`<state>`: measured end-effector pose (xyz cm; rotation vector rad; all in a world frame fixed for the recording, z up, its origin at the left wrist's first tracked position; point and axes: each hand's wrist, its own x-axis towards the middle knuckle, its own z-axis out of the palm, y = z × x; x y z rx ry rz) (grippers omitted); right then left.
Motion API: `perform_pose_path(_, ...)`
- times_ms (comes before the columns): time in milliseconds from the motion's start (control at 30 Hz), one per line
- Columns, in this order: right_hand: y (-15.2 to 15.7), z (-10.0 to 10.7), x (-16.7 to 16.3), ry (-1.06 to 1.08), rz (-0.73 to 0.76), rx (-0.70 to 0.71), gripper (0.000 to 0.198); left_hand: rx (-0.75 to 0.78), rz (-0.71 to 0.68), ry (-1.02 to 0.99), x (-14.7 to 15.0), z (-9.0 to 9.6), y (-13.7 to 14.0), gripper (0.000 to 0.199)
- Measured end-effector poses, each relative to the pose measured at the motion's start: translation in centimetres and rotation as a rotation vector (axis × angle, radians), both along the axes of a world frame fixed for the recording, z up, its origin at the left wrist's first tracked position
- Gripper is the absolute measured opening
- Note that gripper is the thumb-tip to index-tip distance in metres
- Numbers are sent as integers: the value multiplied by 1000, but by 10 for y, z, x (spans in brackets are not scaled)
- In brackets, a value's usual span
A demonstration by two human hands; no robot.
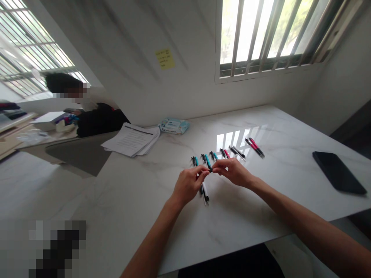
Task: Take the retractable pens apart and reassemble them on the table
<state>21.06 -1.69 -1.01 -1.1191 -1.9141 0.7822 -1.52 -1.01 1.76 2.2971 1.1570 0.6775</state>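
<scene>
My left hand (188,184) and my right hand (235,172) meet over the white marbled table (246,216). Both pinch a small black pen part (210,170) between thumb and fingers. Just behind it lies a teal pen barrel (208,160), close to the fingertips. Several pen pieces form a row beyond the hands, among them another teal barrel (196,160) and a pink barrel (227,153), partly hidden by my right hand. Under my left hand, a white and black pen piece (205,192) sticks out toward me.
Two red and black pens (255,147) rest at the row's right end. A black phone-like slab (339,172) lies at the right. Stacked papers (133,139) and a blue wipes packet (174,126) sit along the back. A person (98,116) sits beyond, at the left.
</scene>
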Motion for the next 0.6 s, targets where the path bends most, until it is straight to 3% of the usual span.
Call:
perform_pose_path(100, 1, 0, 2, 50, 30, -20, 22, -7, 10, -6, 0, -1, 1, 26)
perform_pose_path(300, 2, 0, 2, 150, 31, -154, 35, 7, 33, -30, 1, -4, 1, 26)
perform_pose_path(500, 1, 0, 1, 232, 26, -123, 25, -9, 28, -43, -1, -6, 3, 28)
perform_pose_path(600, 2, -1, 2, 280, 39, -173, 37, -14, 34, -55, -1, -6, 3, 28)
